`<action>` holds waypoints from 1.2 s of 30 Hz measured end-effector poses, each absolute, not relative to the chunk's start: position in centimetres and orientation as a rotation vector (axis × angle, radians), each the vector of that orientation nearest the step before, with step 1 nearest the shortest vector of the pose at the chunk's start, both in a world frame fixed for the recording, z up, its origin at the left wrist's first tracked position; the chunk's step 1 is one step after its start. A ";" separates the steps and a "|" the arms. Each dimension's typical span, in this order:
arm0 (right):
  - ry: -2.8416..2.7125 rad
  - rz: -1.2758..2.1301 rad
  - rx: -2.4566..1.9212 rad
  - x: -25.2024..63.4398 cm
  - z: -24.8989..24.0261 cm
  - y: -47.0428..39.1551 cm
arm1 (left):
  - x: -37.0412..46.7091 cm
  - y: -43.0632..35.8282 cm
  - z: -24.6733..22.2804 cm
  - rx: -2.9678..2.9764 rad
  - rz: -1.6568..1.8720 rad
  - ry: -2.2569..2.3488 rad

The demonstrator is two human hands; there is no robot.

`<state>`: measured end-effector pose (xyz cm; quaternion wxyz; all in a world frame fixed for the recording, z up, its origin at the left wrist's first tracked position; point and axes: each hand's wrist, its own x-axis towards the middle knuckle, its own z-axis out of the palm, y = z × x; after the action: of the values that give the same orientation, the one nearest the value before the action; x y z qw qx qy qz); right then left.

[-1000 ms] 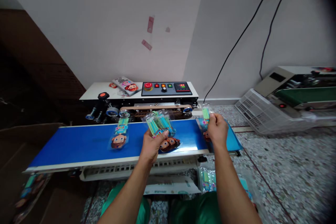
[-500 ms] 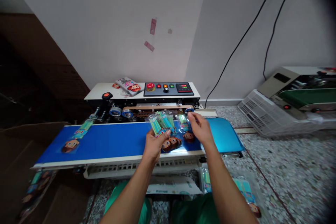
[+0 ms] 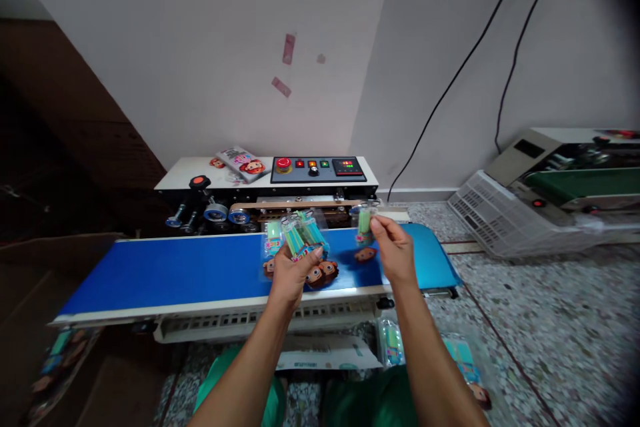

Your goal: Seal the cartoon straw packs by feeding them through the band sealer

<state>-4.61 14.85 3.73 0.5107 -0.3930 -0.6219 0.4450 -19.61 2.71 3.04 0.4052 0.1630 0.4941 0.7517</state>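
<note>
My left hand [image 3: 291, 277] is closed around a fanned bunch of clear packets [image 3: 305, 237], which hold green and blue strips and cartoon-head cards. Over the right part of the blue conveyor belt [image 3: 190, 270], my right hand [image 3: 396, 250] pinches a single clear packet [image 3: 364, 230] by its side. That packet's top edge is at the right end of the sealing machine's brown band [image 3: 300, 205]. Just left of the bunch, another packet [image 3: 271, 247] shows on the belt, partly hidden by my left hand.
The band sealer's control panel [image 3: 317, 169] has a red button and lit digits. A grey pack [image 3: 241, 163] lies on its top. Below left, a cardboard box [image 3: 115, 373] holds packets; more packets [image 3: 463, 360] lie low right. A white crate [image 3: 493, 213] stands right, beside a second machine [image 3: 540, 153].
My right hand has moved slightly right with a packet. The packet at the belt's left end is gone from there, and one now shows left of the bunch.
</note>
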 end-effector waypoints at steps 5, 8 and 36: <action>-1.566 0.832 -1.318 -1.3 2.0 18.2 | -19.5 2.7 3.3 0.401 1.876 1.248; -1.691 0.564 -1.478 -0.5 1.1 19.5 | -19.5 2.7 3.3 0.411 1.840 1.242; -1.378 1.105 -0.956 -6.9 4.0 13.1 | -19.5 2.8 2.3 0.437 1.844 1.187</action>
<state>-6.90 13.05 3.96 0.5367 -0.4015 -0.5790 0.4642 -19.50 2.82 2.32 0.4374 0.1756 0.4775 0.7415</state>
